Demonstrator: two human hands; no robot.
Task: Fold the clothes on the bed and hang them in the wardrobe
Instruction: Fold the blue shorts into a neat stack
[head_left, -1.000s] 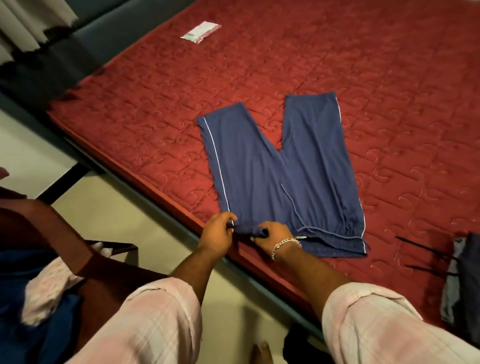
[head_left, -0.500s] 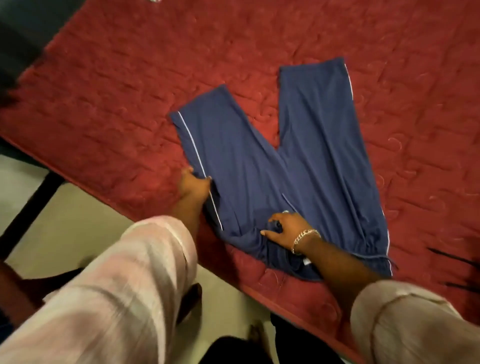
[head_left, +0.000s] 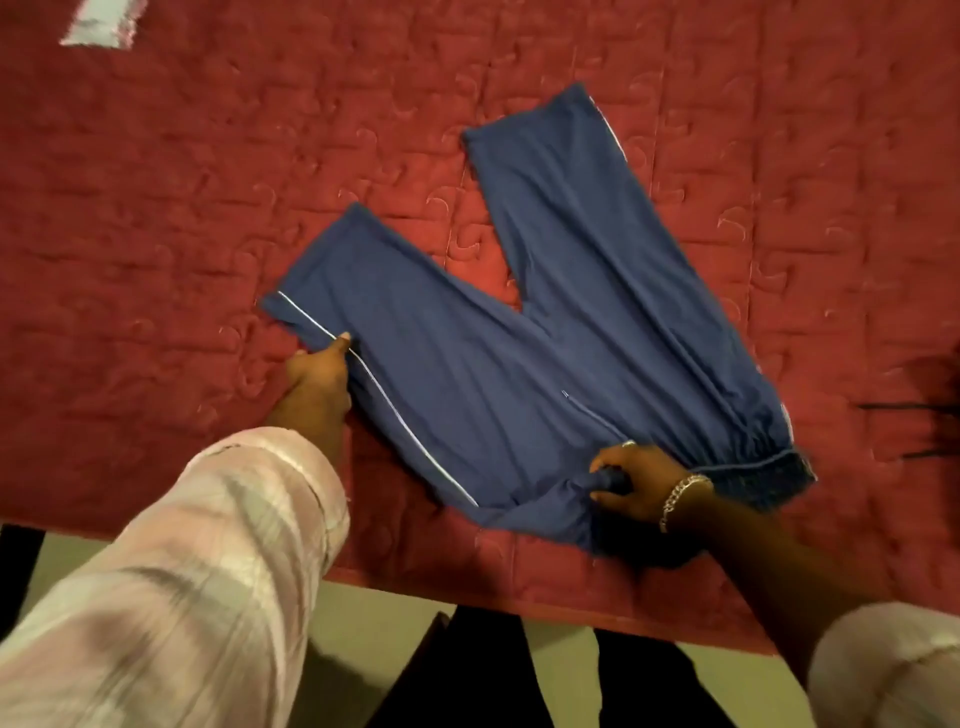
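1. A pair of dark blue fabric trousers with thin white piping down the outer seams (head_left: 524, 364) lies spread flat on a red quilted bed cover (head_left: 182, 182), its 2 legs splayed apart in a V with red quilt showing between them.
2. The left hand (head_left: 317, 384) pinches the outer edge of the nearer leg, thumb on top of the cloth just beside the white piping, fingers tucked beneath the edge; its hold is closed on the fabric.
3. From that pinch, the leg's hem lies just beyond and to the left, and the piping runs back on a diagonal toward the waist.
4. The right hand (head_left: 636, 483) is clenched around a bunched wad of the waistband at the near corner of the trousers, with cloth gathered into folds that radiate away from the fist.
5. Right of that fist, the rest of the elastic waistband lies puckered on the cover; the far leg stretches up and away from it.
6. A silver chain bracelet (head_left: 680, 496) circles the right wrist, and a ring shows on 1 finger.
7. Both forearms wear rolled pale pink checked sleeves (head_left: 208, 571).
8. A blurred pale packet (head_left: 101, 23) lies well beyond the left hand, near the picture's top edge.
9. Dark straps of an unclear item (head_left: 930, 415) sit at the far right.
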